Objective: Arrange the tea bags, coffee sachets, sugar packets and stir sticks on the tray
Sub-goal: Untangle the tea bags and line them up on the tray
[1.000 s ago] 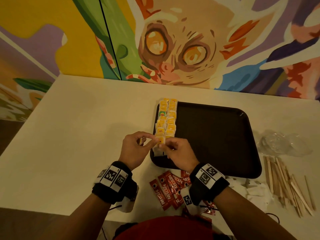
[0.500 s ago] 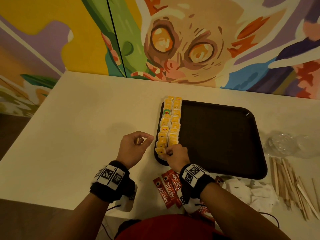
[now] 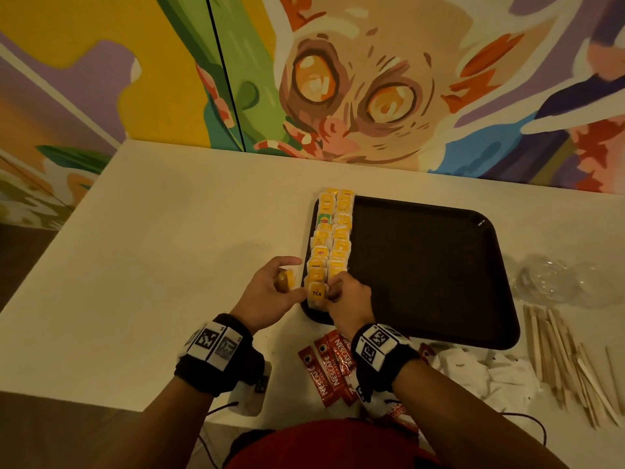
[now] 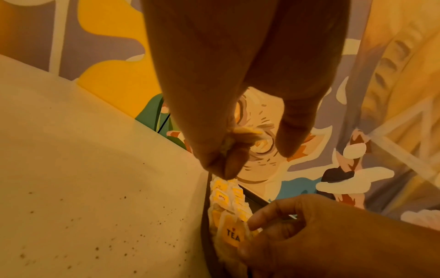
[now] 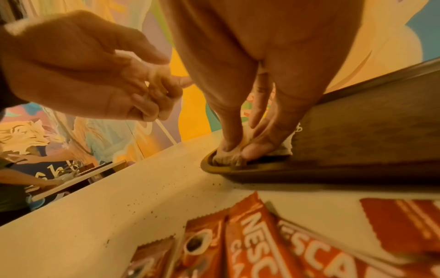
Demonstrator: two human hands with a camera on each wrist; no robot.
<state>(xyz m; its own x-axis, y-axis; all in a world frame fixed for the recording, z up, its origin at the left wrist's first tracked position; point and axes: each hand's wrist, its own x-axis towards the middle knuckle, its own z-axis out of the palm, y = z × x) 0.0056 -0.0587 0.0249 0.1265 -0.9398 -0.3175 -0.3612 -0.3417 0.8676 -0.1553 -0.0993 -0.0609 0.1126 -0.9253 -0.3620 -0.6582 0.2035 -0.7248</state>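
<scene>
While your right hand [image 3: 348,299] pinched the nearest tea bag [image 3: 317,293], the one marked TEA, at the lower left corner of the dark tray [image 3: 439,265], your left hand [image 3: 267,292] hovered just left of it with its fingers curled round a spare tea bag [image 3: 286,280]. In the right wrist view your thumb and fingertips [image 5: 252,148] pressed that bag down just inside the tray's rim. Above your hands, two rows of yellow tea bags [image 3: 333,231] ran up the tray's left side toward mid-frame. Below the tray, at lower centre, red Nescafe sachets [image 3: 329,367] lay on the white table [image 3: 152,248]; white sugar packets [image 3: 473,370] sat to their right, and wooden stir sticks [image 3: 568,360] fanned out at lower right.
</scene>
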